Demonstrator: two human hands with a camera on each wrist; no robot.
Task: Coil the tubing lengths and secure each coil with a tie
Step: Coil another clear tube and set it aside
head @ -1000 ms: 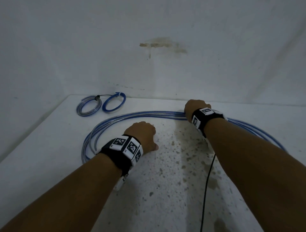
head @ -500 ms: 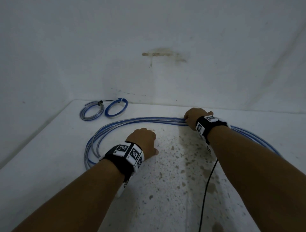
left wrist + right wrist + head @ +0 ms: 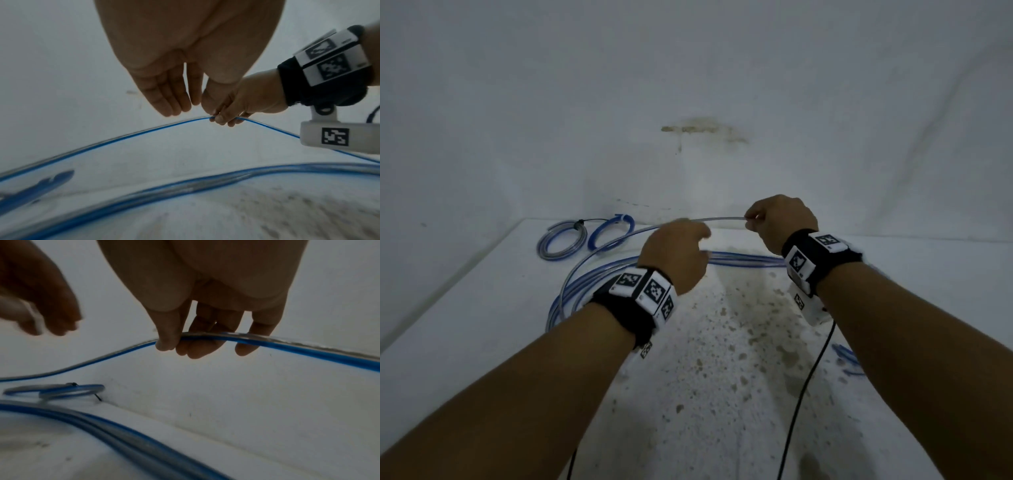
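Tubing strand [image 3: 599,253], clear with a blue stripe, lifted off the white table [image 3: 465,342] and arching between the two hands. Right hand [image 3: 779,219] pinches the strand between thumb and fingers; in the right wrist view the thumb [image 3: 167,337] lies over the strand with the other fingers curled beneath it. Left hand [image 3: 674,257] is up beside the right, just short of the strand; in the left wrist view its fingers [image 3: 164,95] hang straight and close together, tips just above the strand, holding nothing. Contact with the strand cannot be told. Remaining tubing [image 3: 743,258] lies in a wide loose loop on the table below the hands. Two small coils [image 3: 563,240] sit at the far left corner, touching each other; a dark tie [image 3: 578,224] shows on the left one. Table surface near the person is speckled with brown stains [image 3: 739,335].
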